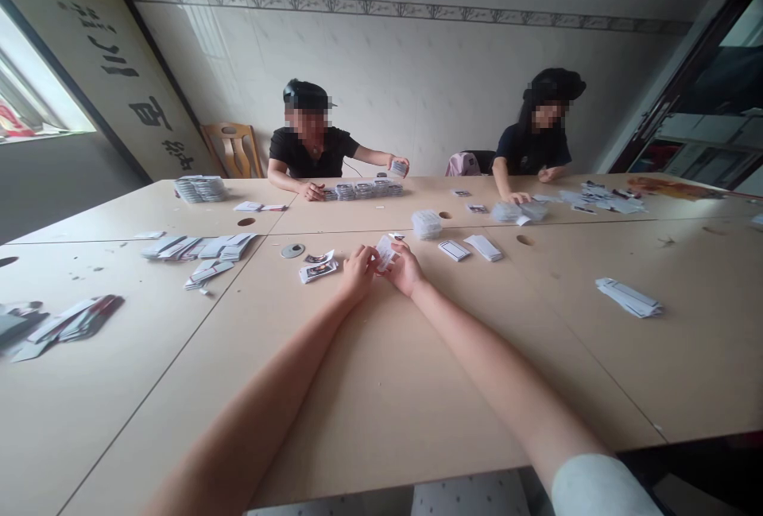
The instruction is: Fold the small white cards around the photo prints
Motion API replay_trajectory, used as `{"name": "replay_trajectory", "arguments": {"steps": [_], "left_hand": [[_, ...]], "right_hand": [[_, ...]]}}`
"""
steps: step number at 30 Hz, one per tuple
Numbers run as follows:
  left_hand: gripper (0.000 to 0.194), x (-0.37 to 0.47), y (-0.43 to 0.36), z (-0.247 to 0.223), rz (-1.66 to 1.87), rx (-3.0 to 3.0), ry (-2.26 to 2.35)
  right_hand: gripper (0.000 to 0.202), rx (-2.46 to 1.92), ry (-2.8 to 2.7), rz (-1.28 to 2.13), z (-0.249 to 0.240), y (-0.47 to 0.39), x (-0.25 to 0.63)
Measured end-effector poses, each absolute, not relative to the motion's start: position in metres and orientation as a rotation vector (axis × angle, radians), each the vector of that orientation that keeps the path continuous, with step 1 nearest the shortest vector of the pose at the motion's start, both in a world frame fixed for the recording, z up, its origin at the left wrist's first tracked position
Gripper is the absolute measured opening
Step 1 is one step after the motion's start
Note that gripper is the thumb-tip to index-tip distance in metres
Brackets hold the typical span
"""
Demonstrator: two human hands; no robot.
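Both of my hands meet near the middle of the table around a small clear plastic sleeve (385, 253). My right hand (407, 268) is wrapped round its right side. My left hand (358, 269) pinches at the sleeve's left edge. Just left of my left hand lies a small pile of picture cards (318, 270). A stack of clear sleeves (426, 223) sits beyond my right hand. To the right of that hand are a black-bordered white card stack (454, 250) and a plain white stack (484, 247).
Across the table (381, 389) sit two people, one behind rows of packed cards (369, 189), the other touching clear sleeves (517, 212). Card piles (199, 247) lie at left, with another stack (629, 298) at right. A round grey disc (292, 250) lies beyond the picture cards.
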State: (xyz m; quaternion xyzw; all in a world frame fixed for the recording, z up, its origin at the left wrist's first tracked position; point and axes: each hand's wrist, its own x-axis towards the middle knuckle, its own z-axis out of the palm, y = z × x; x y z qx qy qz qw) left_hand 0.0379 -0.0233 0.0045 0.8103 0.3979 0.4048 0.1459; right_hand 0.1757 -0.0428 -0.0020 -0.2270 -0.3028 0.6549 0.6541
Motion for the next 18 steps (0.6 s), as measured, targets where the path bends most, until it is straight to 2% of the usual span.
{"name": "replay_trajectory", "arguments": {"steps": [10,18], "left_hand": [[0.010,0.0379,-0.0221,0.0019,1.243,2.305,1.177],[0.008,0.0352,-0.0244,0.0074,1.457,2.235,1.199]], "right_hand": [[0.043,-0.502,-0.622,1.516,-0.0032,-0.0405,0.1780],[0.033,-0.449,-0.571,1.590,0.0012,-0.0433,0.1804]]}}
